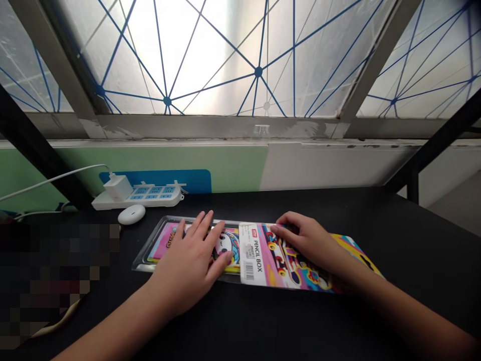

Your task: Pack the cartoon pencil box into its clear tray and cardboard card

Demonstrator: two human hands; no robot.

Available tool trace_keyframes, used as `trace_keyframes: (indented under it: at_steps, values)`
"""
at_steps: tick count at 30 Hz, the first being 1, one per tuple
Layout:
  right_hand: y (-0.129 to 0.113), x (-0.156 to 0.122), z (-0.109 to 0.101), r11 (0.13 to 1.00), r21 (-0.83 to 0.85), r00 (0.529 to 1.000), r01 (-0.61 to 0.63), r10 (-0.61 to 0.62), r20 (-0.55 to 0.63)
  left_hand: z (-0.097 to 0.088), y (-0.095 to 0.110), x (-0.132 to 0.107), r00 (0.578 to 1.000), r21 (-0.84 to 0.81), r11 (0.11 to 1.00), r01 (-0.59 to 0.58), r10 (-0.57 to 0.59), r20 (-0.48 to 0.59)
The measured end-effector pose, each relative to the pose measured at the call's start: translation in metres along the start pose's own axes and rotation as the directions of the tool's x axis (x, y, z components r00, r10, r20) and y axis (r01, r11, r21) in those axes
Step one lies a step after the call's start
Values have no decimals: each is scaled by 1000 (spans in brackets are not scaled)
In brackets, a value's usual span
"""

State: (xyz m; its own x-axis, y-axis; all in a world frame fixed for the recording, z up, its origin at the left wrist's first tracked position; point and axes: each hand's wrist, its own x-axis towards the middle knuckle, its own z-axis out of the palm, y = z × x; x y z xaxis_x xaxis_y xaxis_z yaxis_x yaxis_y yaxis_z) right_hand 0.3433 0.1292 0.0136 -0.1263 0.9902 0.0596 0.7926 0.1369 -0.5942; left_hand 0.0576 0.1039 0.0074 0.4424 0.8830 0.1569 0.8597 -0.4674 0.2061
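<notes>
A colourful pencil box (233, 255) with a cartoon face lies in a clear plastic tray (141, 261) on the black desk. My left hand (190, 255) rests flat over it with the fingers spread, covering its middle. To the right, a bright printed card (270, 275) with a white strip reading "PENCIL BOX" and a barcode reaches far past the box. My right hand (308, 238) is bent at the card's upper edge, thumb on its face and index finger curled near the edge. The other right fingers are mostly hidden, and my right forearm covers part of the card.
A white power strip (158, 201) with a plugged-in charger (117, 187) stands against the wall at the back left. Before it lies a white rounded case (131, 214). A blurred-out patch covers the left side of the desk (240, 326). Black frame bars rise at both sides.
</notes>
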Motion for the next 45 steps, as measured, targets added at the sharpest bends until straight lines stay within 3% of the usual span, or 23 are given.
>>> trace_keyframes:
  at_steps: [3,7,10,13,16,19,22,26,32,36,38,40,45]
  values:
    - [-3,0,8,1000,-3,1000,25,-25,8,-3,15,-6,998,-234,972,-32,20,-54]
    - [5,2,-3,1000,-19,997,7,-6,73,-12,21,-12,982,-583,812,-15,-98,-162]
    - [18,6,-22,1000,-12,985,6,-4,171,-17,10,-7,948,-679,734,-23,-200,-248]
    - [30,10,-41,1000,-10,959,13,-9,282,-17,-10,4,885,-748,663,-29,-331,-327]
    - [39,10,-56,999,22,918,-31,20,396,-10,-24,13,838,-890,454,-38,-471,-276]
    - [41,10,-59,998,31,919,-55,38,393,0,-26,17,861,-970,241,-26,-488,-145]
    - [38,11,-54,1000,-17,954,9,-3,301,6,-21,14,888,-963,268,-20,-437,-140]
    - [13,20,-36,982,-139,959,129,-89,267,7,-18,9,897,-944,328,-30,-407,-170]
    - [-68,43,20,910,-272,921,312,-219,321,5,-20,8,913,-952,307,-4,-388,-129]
    - [-100,50,43,833,-324,883,449,-359,302,4,-24,13,868,-970,243,17,-485,-106]
    - [-94,47,39,823,-349,892,449,-389,230,2,-27,15,831,-976,197,93,-555,-33]
    - [-70,42,25,862,-322,919,392,-354,172,1,-30,17,811,-972,168,167,-583,38]
    - [29,27,-19,988,-119,995,97,-95,23,-3,-34,17,832,-977,42,207,-534,153]
